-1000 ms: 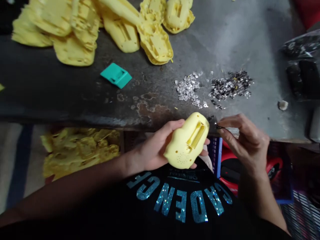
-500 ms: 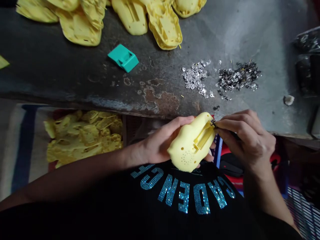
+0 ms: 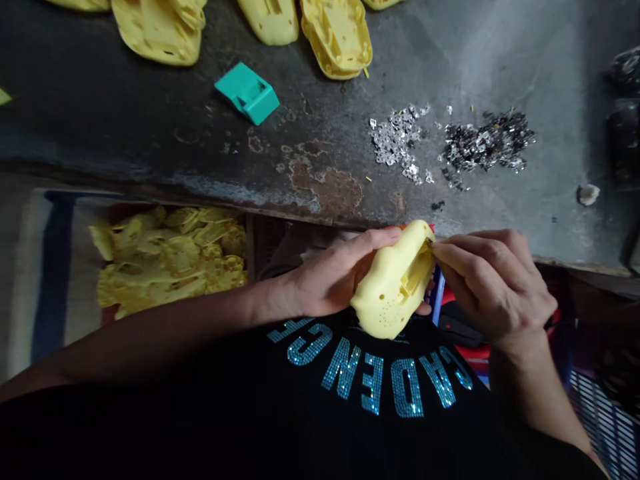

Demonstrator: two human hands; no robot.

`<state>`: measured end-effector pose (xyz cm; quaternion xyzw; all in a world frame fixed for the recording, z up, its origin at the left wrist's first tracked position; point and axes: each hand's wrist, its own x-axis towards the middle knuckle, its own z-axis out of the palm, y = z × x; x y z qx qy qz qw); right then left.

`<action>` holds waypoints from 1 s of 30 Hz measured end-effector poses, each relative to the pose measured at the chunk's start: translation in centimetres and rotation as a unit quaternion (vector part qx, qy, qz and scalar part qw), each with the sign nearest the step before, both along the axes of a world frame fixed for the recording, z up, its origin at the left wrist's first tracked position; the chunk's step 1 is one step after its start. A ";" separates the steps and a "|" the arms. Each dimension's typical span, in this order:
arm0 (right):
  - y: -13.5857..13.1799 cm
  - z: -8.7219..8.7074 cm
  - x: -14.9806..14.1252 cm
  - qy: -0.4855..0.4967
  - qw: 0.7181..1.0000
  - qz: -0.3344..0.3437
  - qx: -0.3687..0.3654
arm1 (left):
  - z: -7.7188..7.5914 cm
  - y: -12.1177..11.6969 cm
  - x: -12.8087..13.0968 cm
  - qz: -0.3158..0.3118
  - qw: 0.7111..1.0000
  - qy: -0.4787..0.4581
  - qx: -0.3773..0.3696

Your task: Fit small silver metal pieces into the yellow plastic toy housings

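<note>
My left hand (image 3: 335,272) is wrapped round a yellow plastic shell (image 3: 387,293), rounded, with a battery slot and a patch of small holes facing up. At the slot's upper end, my right hand (image 3: 493,277) pinches a small dark metal clip (image 3: 430,243), mostly hidden by the fingertips. The shell is tilted, so its slot shows only partly. On the table beyond lie a pile of silvery metal clips (image 3: 397,141) and a pile of darker metal clips (image 3: 487,145).
More yellow shells (image 3: 337,37) lie along the table's far side, near a teal plastic block (image 3: 247,93). Below the table's edge at left, a container is heaped with yellow parts (image 3: 170,260). A whitish lump (image 3: 589,195) sits at the right.
The shell has turned in my left hand, so its slot faces more to the right. My right fingers remain at the slot's upper end. The view has shifted slightly.
</note>
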<state>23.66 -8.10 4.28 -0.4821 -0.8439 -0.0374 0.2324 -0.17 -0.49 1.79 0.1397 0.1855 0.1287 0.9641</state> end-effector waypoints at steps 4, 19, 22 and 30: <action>-0.3 -0.5 -0.3 0.023 1.000 -0.020 0.003 | -0.1 0.1 0.0 -0.009 1.000 -0.002 0.009; 0.4 -0.8 -1.3 0.051 0.996 -0.036 0.057 | 0.0 0.3 -0.3 -0.011 1.000 -0.028 0.007; 0.6 -0.8 -1.2 0.054 0.997 -0.027 0.043 | 0.0 0.4 -0.4 -0.011 1.000 -0.027 0.006; 3.4 1.5 0.1 0.237 0.945 -0.015 -0.225 | 0.2 -0.3 -0.3 0.065 0.988 0.097 0.098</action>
